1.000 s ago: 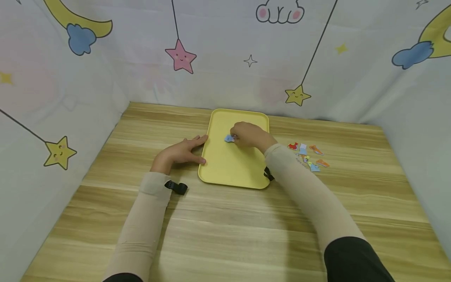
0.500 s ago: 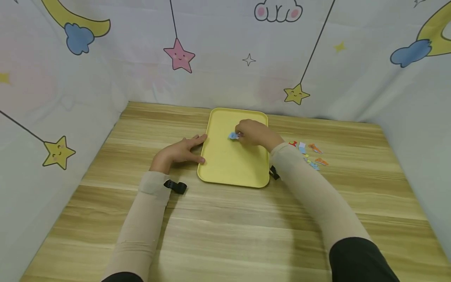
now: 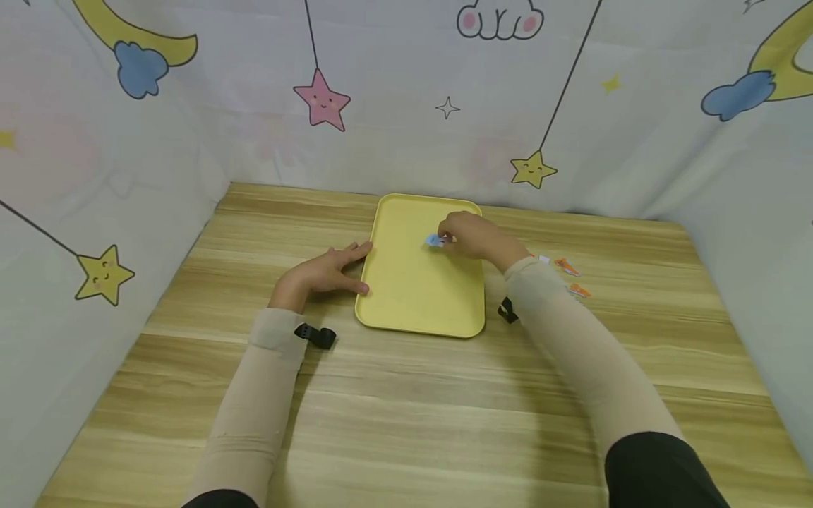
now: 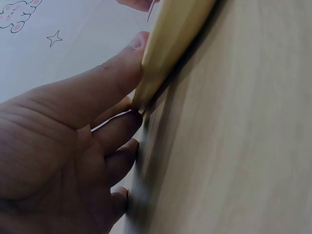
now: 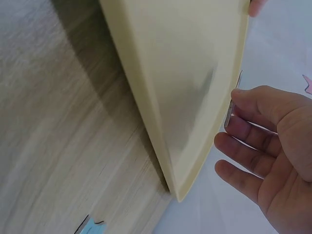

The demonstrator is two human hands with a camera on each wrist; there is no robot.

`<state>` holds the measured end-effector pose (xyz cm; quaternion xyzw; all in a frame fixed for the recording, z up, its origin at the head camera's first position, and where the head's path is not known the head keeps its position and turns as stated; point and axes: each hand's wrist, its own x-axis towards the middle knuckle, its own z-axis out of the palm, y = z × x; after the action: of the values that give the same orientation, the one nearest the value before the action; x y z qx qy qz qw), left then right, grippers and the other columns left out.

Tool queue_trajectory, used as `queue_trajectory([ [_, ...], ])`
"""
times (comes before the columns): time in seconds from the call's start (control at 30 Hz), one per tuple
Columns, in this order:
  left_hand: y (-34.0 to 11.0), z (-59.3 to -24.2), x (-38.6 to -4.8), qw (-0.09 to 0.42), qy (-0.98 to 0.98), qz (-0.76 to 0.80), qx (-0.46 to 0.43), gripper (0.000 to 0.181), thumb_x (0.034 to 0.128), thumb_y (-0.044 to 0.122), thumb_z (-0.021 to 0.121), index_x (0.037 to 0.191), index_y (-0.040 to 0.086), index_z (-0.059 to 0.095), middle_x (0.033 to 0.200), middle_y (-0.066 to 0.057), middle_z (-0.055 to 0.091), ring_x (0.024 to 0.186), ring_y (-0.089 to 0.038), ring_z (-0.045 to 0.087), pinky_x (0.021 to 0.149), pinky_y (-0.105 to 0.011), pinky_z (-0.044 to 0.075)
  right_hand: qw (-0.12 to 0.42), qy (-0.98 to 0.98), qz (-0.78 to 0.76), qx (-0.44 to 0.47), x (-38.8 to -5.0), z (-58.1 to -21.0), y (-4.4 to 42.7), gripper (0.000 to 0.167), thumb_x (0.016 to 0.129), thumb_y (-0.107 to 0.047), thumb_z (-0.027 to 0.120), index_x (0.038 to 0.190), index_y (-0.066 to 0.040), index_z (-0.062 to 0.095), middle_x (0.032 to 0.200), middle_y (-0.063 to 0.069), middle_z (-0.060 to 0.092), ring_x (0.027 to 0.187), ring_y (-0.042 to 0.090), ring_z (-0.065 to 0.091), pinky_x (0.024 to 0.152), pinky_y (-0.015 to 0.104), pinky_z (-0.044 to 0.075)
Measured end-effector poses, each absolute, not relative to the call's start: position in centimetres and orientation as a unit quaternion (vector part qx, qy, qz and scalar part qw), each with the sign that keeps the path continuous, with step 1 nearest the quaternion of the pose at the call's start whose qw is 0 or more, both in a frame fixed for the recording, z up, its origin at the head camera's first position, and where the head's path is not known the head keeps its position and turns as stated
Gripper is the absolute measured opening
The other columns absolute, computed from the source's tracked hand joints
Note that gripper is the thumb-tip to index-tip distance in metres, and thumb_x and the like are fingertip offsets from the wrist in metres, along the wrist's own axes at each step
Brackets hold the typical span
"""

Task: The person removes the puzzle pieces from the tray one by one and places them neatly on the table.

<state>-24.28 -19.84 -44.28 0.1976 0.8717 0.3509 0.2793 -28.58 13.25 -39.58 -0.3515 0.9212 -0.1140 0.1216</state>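
My right hand (image 3: 471,233) is over the upper right part of a yellow tray (image 3: 413,296). Between thumb and fingertips it pinches a small, flat light-blue cutout piece (image 3: 435,240). The right wrist view shows that piece (image 5: 228,113) edge-on, held above the tray surface, the other fingers loosely bent. At the tray's left edge rests my left hand (image 3: 320,273), thumb and fingers spread. Up close, the left thumb (image 4: 122,61) touches the outer side of the tray rim (image 4: 170,39), with the other fingertips low beside it.
Right of the tray lie several flat cutouts, including an orange piece (image 3: 567,267) and another orange piece (image 3: 579,290); my right forearm partly hides the group. A white patterned cloth (image 3: 406,141) rises behind the wooden table (image 3: 406,409).
My right hand has moved right and slightly away across the tray, carrying the light-blue cutout. Its forearm now covers more of the loose pieces. The left hand stays at the tray edge.
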Motion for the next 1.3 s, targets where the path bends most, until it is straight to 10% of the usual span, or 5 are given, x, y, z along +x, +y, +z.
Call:
queue_trajectory([
  [0.83,-19.9,-44.3,-24.2,0.28,0.871,0.351,0.201,0.101,0.0952,0.033,0.081,0.17,0.016,0.016,0.176,-0.019,0.003,0.155,-0.055,-0.014,0.124,-0.068,-0.004,0.126,0.938,-0.152,-0.285,-28.7,-39.7,18.6,0.022,0.104,-0.008,0.066,0.119,0.006,0.074,0.117,0.02,0.069,0.109,0.035,0.063,0.099,0.051,0.051],
  [1.07,-19.9,-44.3,-24.2,0.279,0.871,0.35,0.202,0.1,0.0953,0.033,0.081,0.17,0.016,0.017,0.176,-0.018,0.003,0.155,-0.055,-0.014,0.124,-0.068,-0.004,0.134,0.94,-0.175,-0.261,-28.8,-40.3,20.3,0.028,0.103,-0.005,0.058,0.076,-0.002,0.061,0.074,0.008,0.052,0.071,0.023,0.045,0.069,0.039,0.039],
  [1.3,-19.9,-44.2,-24.1,0.283,0.869,0.355,0.2,0.101,0.0952,0.033,0.081,0.17,0.016,0.017,0.176,-0.018,0.003,0.155,-0.055,-0.015,0.124,-0.068,-0.005,0.123,0.936,-0.185,-0.272,-28.9,-40.8,21.7,0.028,0.101,0.0,0.06,0.074,-0.008,0.057,0.071,0.004,0.048,0.07,0.02,0.041,0.068,0.036,0.035],
])
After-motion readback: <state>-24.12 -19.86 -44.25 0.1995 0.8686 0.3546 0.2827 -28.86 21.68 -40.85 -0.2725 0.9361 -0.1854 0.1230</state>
